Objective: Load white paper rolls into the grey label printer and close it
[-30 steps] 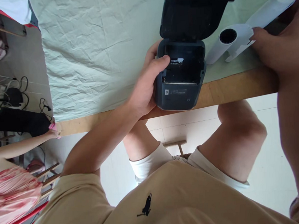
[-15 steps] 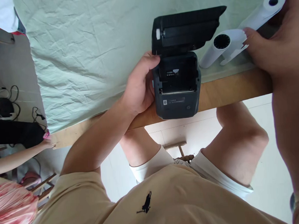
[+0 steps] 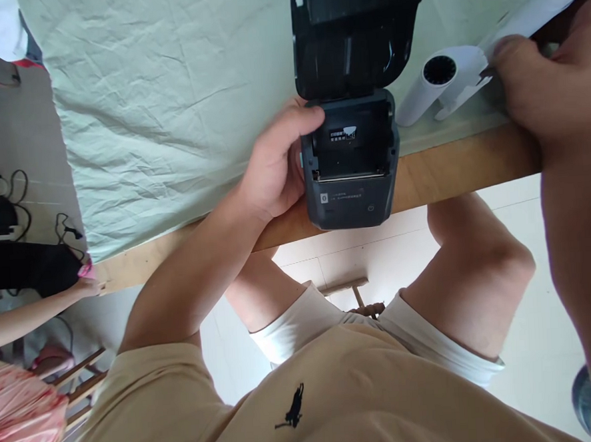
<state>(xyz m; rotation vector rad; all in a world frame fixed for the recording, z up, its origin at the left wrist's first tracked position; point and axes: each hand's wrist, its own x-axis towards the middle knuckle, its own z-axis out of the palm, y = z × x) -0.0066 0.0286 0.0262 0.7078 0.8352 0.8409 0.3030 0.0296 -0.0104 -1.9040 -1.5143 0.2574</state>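
Observation:
A dark portable label printer sits at the table's front edge with its black lid swung up and its paper bay bare. My left hand grips the printer's left side, thumb over the bay's rim. To the right, my right hand is closed around a white paper roll, partly hidden by the fingers. Beside it a second paper roll with a dark core rests on the cloth. Its loose, torn paper end reaches to my right thumb.
A wrinkled pale green cloth covers the table, leaving a wooden edge strip bare. At far left another person's hand touches the table corner. Cables and a black object lie beyond it. My knees are below the edge.
The printer's lid has tipped further back, showing more of its inside. My right hand has shifted slightly up and right with its roll. My left hand keeps its grip.

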